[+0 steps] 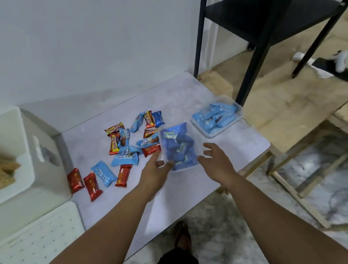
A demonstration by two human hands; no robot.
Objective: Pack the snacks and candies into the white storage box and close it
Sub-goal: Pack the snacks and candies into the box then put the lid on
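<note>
A clear tub of dark blue snack packets sits tilted near the table's front edge. My left hand pinches its near left corner. My right hand hovers at the tub's right side with fingers spread, thumb close to its edge. A second clear tub of light blue packets rests at the table's right corner. Several loose red and blue snack packets lie scattered mid-table. The white storage box stands open at the left with some snacks inside. Its perforated lid lies at the lower left.
The white marble-look table stands against a white wall. A black metal shelf frame rises just behind the right corner, above wooden boards on the floor. My foot shows below the table's front edge.
</note>
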